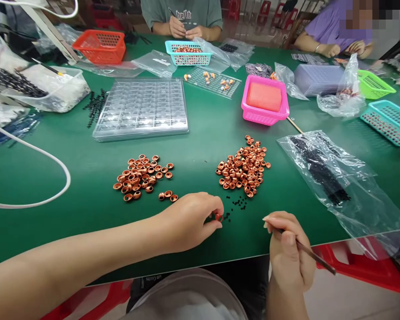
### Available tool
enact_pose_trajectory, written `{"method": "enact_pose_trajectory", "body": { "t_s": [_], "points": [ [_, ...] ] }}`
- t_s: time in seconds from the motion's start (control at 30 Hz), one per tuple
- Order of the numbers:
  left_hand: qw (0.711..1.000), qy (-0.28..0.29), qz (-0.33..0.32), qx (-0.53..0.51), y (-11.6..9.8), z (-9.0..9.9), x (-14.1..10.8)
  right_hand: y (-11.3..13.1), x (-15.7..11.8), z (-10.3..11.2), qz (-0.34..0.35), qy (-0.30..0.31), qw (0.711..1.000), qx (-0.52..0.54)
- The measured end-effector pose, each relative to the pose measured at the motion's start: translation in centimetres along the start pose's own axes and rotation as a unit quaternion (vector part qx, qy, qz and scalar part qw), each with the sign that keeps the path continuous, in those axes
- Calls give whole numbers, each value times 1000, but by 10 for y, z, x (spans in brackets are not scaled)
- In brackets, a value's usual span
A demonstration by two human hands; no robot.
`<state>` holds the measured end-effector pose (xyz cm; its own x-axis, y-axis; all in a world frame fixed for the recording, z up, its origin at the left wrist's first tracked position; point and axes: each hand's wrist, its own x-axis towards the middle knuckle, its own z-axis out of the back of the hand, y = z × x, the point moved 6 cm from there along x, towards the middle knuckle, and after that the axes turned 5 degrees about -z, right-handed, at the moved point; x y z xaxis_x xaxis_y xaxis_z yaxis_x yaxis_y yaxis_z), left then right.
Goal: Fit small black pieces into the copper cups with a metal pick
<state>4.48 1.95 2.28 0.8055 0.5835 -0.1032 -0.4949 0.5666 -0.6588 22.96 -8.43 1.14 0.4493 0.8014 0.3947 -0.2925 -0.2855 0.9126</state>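
Observation:
My left hand [195, 220] is closed, pinching one copper-coloured cup piece [219, 217] between thumb and fingertip, low over the green table. To its right, my right hand [290, 249] grips a thin dark stick-like tool [315, 256]; its working tip is hidden by the fingers. Tiny black pieces [239, 203] lie scattered between the hands. Behind them sits a heap of copper cups [243, 166]. A second heap of copper cups [140, 175] lies beyond my left forearm, with a few loose copper cups [168, 194] close to my left wrist.
A clear compartment tray [143, 106] stands behind the heaps. Further back are a pink basket [265, 116], a red basket [100, 52] and a blue basket [188, 58]. Plastic bags of black strips [320, 169] lie at right, a white cable [65, 173] at left. Two people sit opposite.

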Motion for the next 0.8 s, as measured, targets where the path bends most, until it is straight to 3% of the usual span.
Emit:
{"method": "enact_pose_trajectory", "body": {
  "t_s": [0.17, 0.27, 0.4, 0.6, 0.8],
  "points": [
    [997, -59, -51, -30, 2, -11, -2, 1, 0, -16, -55, 21, 998, 24],
    [992, -79, -90, -38, 3, -11, -2, 3, 2, -13, -75, 41, 994, -71],
    [988, -90, -115, -58, 5, -10, -1, 5, 5, 7, -98, 83, 962, -240],
    [985, -75, -124, -89, 6, -10, 2, 2, 1, 26, -124, 142, 953, -237],
    [986, -79, -116, -90, 5, -8, 1, 4, -1, 7, -98, 135, 977, -136]
  ]
}}
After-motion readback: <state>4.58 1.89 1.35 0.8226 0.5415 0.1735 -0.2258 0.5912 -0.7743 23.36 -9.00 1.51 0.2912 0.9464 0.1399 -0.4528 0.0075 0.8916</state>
